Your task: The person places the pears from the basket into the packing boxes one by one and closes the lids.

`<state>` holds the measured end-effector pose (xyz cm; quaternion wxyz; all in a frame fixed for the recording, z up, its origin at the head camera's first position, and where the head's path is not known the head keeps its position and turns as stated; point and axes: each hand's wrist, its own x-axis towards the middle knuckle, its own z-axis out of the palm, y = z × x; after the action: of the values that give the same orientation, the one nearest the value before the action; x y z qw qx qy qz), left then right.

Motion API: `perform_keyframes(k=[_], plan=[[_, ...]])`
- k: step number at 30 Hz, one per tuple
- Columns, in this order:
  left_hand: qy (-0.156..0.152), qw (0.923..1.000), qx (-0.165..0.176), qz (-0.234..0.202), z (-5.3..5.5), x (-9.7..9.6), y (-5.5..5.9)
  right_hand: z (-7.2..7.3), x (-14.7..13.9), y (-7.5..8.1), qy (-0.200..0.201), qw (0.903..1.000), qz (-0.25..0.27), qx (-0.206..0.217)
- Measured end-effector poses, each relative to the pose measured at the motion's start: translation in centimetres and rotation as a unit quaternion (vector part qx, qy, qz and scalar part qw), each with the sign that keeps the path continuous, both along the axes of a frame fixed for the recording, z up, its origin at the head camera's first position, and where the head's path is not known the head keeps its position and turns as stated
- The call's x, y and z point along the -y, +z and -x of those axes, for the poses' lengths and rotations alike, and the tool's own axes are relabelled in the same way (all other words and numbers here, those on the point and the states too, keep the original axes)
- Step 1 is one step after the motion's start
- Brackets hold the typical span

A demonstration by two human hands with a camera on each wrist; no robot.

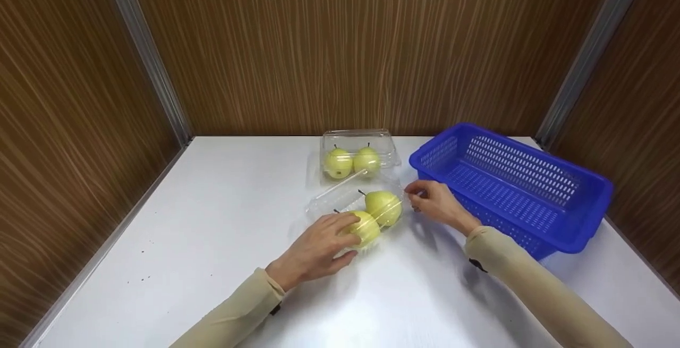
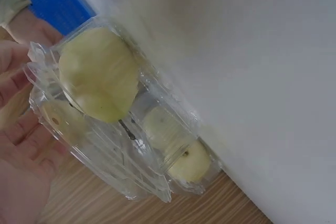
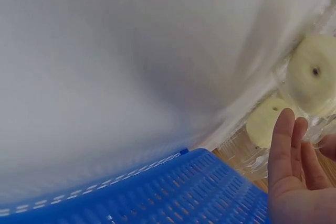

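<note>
A clear plastic clamshell box lies angled on the white table, with two yellow-green pears inside. Its lid lies over the fruit, and its rims show slightly apart in the left wrist view. My left hand rests its spread fingers at the near-left side, over the nearer pear, thumb held apart. At the box's right edge is my right hand; its fingers look fairly straight in the right wrist view. Just behind stands a second clear box holding two similar pears.
A blue perforated plastic basket stands at the right, angled, close beside my right hand and forearm. Wood-patterned panels wall the table at the back and both sides. Small dark specks dot the table's left part.
</note>
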<state>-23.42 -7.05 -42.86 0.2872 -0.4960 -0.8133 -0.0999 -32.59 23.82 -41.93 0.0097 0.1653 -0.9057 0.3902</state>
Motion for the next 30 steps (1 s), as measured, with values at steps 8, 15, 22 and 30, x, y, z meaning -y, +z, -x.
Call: perform_keyframes(k=[8, 15, 22, 30], plan=[[0.023, 0.9979, 0.045, -0.040, 1.2, 0.3, 0.6, -1.8, -0.6, 0.7, -0.011, 0.9962, 0.048, 0.071], [0.038, 0.9937, 0.080, -0.069, 2.0, 0.6, 0.7, -3.2, -0.6, 0.5, -0.028, 0.9849, 0.111, 0.130], [0.099, 0.9650, 0.172, -0.171, 1.8, 1.8, 0.1, -4.1, 1.0, 0.0, -0.048, 0.9728, 0.165, 0.155], [0.147, 0.9176, 0.279, -0.242, 1.6, 1.7, -0.1, -5.1, 2.1, -0.3, -0.077, 0.9497, 0.212, 0.217]])
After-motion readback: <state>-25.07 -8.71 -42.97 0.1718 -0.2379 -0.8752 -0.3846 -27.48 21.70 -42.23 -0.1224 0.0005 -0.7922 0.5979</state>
